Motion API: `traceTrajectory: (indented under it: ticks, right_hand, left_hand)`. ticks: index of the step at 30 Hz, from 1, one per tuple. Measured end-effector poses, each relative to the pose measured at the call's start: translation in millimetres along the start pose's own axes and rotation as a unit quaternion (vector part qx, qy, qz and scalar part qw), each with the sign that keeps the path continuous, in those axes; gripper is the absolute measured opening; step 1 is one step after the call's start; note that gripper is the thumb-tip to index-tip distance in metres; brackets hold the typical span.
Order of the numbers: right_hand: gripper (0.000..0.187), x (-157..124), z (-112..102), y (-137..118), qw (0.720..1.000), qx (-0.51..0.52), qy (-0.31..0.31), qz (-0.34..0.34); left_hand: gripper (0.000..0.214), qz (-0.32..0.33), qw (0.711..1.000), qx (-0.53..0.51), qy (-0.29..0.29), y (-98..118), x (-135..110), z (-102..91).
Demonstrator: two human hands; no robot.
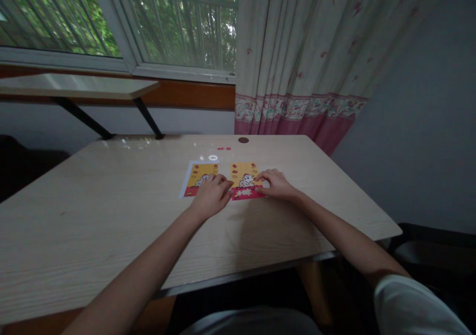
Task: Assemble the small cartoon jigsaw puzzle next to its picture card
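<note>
A jigsaw puzzle (pixel 244 169) with a yellow upper part, a white cartoon animal and a red lower strip lies flat on the table. A pale gap shows in its red strip, where pieces are absent. My left hand (pixel 213 196) rests at its left edge, thumb and forefinger apart. At the right edge, my right hand (pixel 275 184) touches the puzzle with curved fingers, thumb and forefinger separated. Left of it lies a matching picture sheet (pixel 195 176) with a white border, partly covered by my left hand. Beyond them sit small red puzzle pieces (pixel 224 148).
The light wood table (pixel 122 226) has a round brown cable-hole cover (pixel 243 140) near its back edge. A raised shelf (pixel 74 86) on black legs stands at the back left. Behind are a window (pixel 178 27) and a patterned curtain (pixel 297 52).
</note>
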State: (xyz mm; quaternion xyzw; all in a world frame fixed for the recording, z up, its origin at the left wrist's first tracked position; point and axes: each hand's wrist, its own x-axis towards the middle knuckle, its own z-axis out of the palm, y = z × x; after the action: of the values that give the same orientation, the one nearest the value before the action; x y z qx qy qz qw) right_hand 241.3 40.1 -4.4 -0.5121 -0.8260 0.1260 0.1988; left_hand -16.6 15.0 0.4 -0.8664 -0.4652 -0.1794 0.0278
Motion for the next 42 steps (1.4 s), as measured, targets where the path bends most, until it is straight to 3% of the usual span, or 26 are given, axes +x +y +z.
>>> traceTrajectory:
  ticks: [5, 10, 12, 16, 21, 27, 37, 42]
  right_hand:
    - [0.028, 14.9, 3.0, 12.6, 0.999, 0.027, 0.013, -0.023]
    - [0.02, 67.9, 6.3, 16.3, 0.998, -0.005, 0.02, -0.057]
    - [0.021, 94.1, 8.8, 9.7, 0.996, -0.037, 0.007, -0.078]
    - [0.032, 138.6, 18.6, -13.1, 0.992, -0.114, -0.011, -0.054]
    - [0.042, 169.3, 34.1, -37.8, 0.983, -0.169, -0.032, -0.06]
    - [0.042, 172.6, 40.1, -40.0, 0.982, -0.17, -0.055, -0.056]
    - [0.029, 134.8, 16.2, -17.8, 0.982, -0.182, -0.03, -0.047]
    - [0.026, 134.1, 14.1, -16.5, 0.982, -0.187, -0.001, -0.022]
  left_hand:
    - [0.03, 0.006, 1.0, 0.001, -0.001, -0.8, -0.2, 1.9]
    - [0.029, 0.002, 1.0, 0.002, 0.001, 0.8, -0.2, 0.9]
    - [0.028, 0.0, 1.0, 0.002, -0.004, 2.0, 0.0, 0.0]
    - [0.028, -0.003, 1.0, -0.001, -0.012, 3.8, -0.5, -1.1]
    - [0.028, -0.006, 1.0, 0.0, -0.02, 5.2, -1.1, -2.7]
    - [0.028, -0.01, 1.0, -0.002, -0.021, 6.4, -0.6, -3.0]
    - [0.028, -0.01, 1.0, 0.003, -0.025, 7.4, 0.3, -2.6]
    - [0.028, -0.009, 1.0, 0.002, -0.028, 7.7, 0.0, -3.7]
